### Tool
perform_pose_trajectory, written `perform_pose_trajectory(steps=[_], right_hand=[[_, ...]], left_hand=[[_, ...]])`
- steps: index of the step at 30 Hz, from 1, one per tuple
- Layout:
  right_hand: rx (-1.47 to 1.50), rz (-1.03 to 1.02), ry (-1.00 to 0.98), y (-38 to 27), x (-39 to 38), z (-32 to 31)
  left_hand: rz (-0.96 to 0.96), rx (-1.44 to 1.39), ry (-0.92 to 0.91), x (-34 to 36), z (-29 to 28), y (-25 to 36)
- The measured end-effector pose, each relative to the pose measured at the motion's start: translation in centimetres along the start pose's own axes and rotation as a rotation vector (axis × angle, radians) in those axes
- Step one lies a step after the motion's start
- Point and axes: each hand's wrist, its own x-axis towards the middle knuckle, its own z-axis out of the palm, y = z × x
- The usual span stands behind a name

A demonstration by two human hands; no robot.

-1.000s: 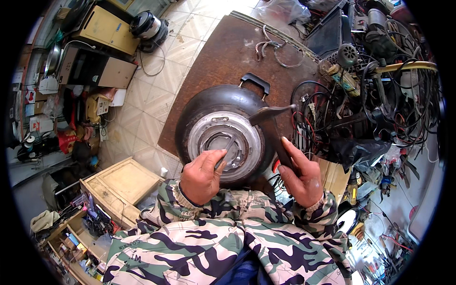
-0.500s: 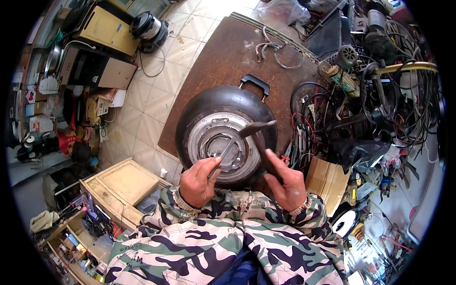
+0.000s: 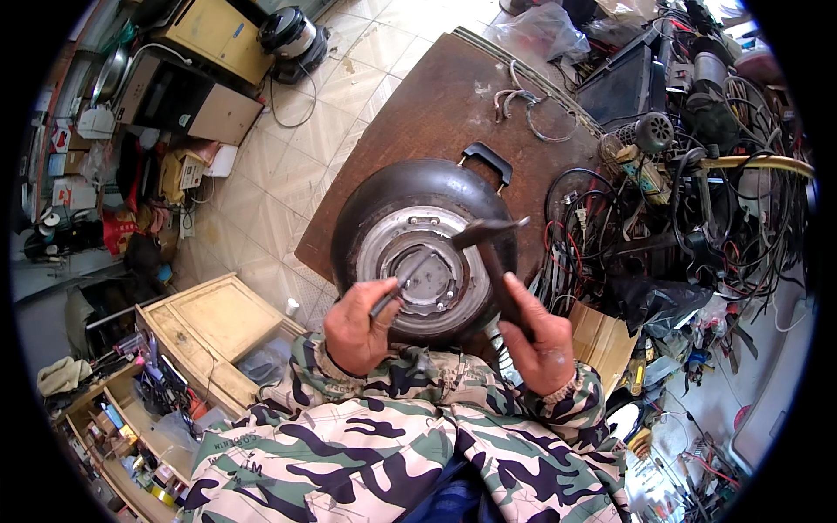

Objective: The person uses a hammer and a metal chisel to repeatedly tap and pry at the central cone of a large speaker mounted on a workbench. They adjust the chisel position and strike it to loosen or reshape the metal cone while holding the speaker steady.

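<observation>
Left hand [image 3: 359, 327]: fingers clamp slim grey metal rod [image 3: 417, 268], tip hard to make out. Right hand [image 3: 542, 344]: fingers clamp dark long-handled hammer [image 3: 494, 268], handle end hidden.

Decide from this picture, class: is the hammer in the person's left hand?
No, the right hand grips the hammer by its handle, while the left hand holds a thin rod.
</observation>
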Motion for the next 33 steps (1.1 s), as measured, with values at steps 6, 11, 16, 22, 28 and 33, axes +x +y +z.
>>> perform_pose_trajectory(steps=[6, 11, 16, 22, 28, 33], right_hand=[[0.079, 0.053, -0.013, -1.4, 1.9, -0.9], [0.022, 0.027, -0.097, -2.6, 3.2, -1.2], [-0.061, -0.078, -0.161, -4.0, 5.4, -2.6], [-0.271, -0.102, -0.114, -4.7, 6.4, -2.8], [-0.381, -0.198, 0.218, -4.5, 6.5, -2.1], [-0.23, -0.021, -0.001, -3.8, 8.1, -4.0]], left_hand=[[-0.067, 0.041, 0.027, 2.1, -0.6, -0.4], [-0.002, 0.051, 0.027, 3.3, -0.3, -0.5], [0.026, 0.038, 0.025, 3.9, -0.2, -0.4], [0.049, 0.016, 0.046, 3.8, 0.2, -0.6], [0.045, 0.053, 0.026, 3.9, 0.1, -0.2], [0.019, 0.052, 0.033, 4.6, 0.1, -0.2]])
